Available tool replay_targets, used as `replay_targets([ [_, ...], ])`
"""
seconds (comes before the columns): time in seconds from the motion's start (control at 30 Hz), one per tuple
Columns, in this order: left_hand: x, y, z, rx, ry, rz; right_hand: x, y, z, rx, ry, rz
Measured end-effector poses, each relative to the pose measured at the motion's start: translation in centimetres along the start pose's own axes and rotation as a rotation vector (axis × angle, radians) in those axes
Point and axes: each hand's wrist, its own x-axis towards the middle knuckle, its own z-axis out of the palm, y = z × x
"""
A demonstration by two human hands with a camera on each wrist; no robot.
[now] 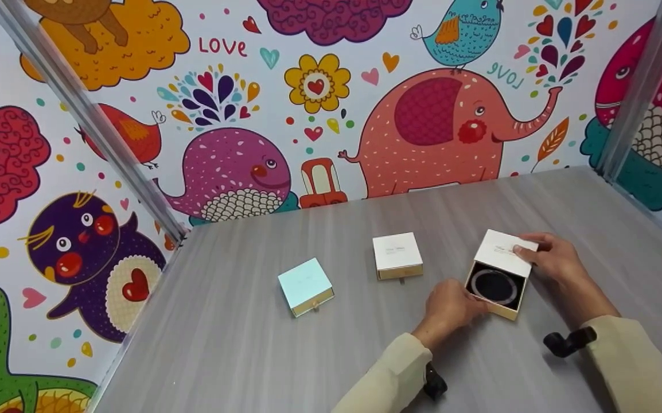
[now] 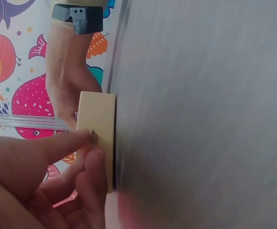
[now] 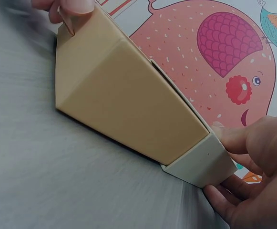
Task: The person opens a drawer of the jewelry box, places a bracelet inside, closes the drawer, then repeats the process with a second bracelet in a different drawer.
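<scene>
A small drawer-style gift box stands pulled well open at the right of the table in the head view. Its white sleeve (image 1: 491,246) is gripped by my right hand (image 1: 557,261), thumb on top. The tan drawer (image 3: 128,90) sticks out toward me. My left hand (image 1: 448,307) pinches a short ribbon tab (image 3: 68,23) on the drawer's front. Inside lies a dark greyish bangle (image 1: 475,279) around a black cushion (image 1: 494,285). In the left wrist view, the drawer front (image 2: 97,109) shows beside my thumb and fingers.
A closed white box (image 1: 397,252) sits left of the opened one, with a light-blue box (image 1: 306,284) farther left. Both have tan drawers and small tabs facing me. Behind the grey table (image 1: 222,344) rises a wall (image 1: 331,132) printed with cartoon animals.
</scene>
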Motion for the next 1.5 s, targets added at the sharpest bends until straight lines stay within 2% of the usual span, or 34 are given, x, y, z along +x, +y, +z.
replay_targets([
  [0.4,-0.3,-0.2,0.7,-0.074,-0.069,-0.011,0.1,-0.1,0.0,-0.004,0.002,0.021],
  [0.73,-0.5,-0.1,1.2,-0.136,-0.027,-0.020,0.0,0.0,0.0,-0.002,-0.016,0.003],
  [0.97,-0.5,-0.1,1.1,-0.162,-0.028,-0.036,0.0,-0.1,0.0,-0.007,-0.011,0.004],
  [1.37,-0.2,-0.5,1.2,-0.171,-0.004,0.003,0.1,-0.1,0.1,0.002,0.012,-0.005],
  [1.5,-0.1,-0.6,1.2,-0.227,-0.021,0.008,0.1,0.0,0.1,0.009,0.014,-0.012],
])
